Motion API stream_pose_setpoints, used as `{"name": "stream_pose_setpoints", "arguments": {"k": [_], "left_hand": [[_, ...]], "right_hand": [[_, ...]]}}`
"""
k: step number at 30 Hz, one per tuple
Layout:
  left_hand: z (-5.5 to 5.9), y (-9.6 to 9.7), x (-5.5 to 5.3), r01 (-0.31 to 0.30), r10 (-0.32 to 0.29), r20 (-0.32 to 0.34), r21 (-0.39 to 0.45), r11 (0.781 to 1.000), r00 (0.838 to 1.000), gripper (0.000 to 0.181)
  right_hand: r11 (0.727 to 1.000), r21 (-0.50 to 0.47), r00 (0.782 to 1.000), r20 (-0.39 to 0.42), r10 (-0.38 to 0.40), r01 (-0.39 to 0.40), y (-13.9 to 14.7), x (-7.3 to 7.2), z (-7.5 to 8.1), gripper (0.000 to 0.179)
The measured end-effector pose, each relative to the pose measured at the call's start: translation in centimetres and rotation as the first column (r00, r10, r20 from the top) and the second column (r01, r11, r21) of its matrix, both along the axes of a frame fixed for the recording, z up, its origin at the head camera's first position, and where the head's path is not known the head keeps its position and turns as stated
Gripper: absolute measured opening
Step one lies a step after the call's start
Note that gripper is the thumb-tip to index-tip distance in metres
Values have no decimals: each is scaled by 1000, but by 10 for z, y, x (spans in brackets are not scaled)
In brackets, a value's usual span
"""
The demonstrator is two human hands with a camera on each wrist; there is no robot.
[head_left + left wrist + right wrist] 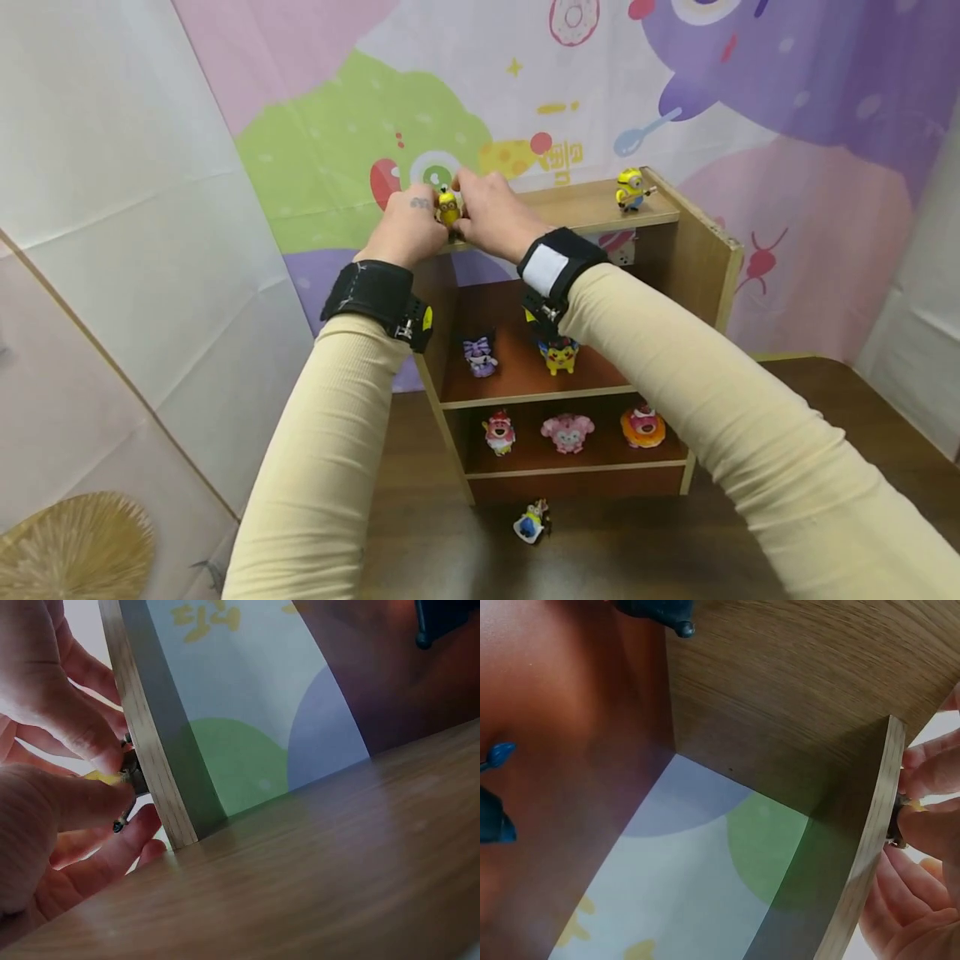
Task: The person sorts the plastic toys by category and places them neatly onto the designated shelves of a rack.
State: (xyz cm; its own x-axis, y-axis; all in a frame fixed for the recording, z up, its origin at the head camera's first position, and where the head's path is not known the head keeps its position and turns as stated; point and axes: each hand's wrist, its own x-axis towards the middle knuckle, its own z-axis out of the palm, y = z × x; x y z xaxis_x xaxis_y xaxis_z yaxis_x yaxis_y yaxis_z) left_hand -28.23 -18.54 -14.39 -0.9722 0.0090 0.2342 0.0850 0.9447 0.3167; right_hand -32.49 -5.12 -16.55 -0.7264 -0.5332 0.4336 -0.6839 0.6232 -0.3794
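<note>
At the left end of the shelf unit's top board [570, 200], a small yellow minion figurine [448, 210] stands upright between both hands. My left hand [407, 227] pinches it from the left. From the other side my right hand [497, 215] holds it with thumb and fingers. In the left wrist view the fingertips close over most of the figurine [109, 778], its dark feet right at the board's front edge. The right wrist view shows only a sliver of it past the edge, with a thumb [930, 829] against it.
Another minion figurine [630, 190] stands at the board's right end. A purple figurine [479, 357] and a yellow one [559, 357] occupy the middle shelf. Below are a red-hatted figurine [500, 433], a pink one [567, 433] and one with an orange ring [642, 427]. A blue-and-yellow figurine [532, 522] lies on the table.
</note>
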Motion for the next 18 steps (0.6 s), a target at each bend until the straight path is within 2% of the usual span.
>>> {"name": "stream_pose_setpoints", "arguments": {"k": [6,14,18], "left_hand": [[-2,-1,-1,-3,3,-17,1,1000,1000,30],[-5,-4,6,15,-14,-42,5,1000,999,37],[-6,-5,7,18,-17,-61,23,1000,998,41]], "right_hand": [[1000,-20,1000,24,14,-14,3,0,0,44],[999,-45,996,94,-8,12,10,-2,-2,51],[998,-63,996,90,-4,10,16,-3,-4,52]]}}
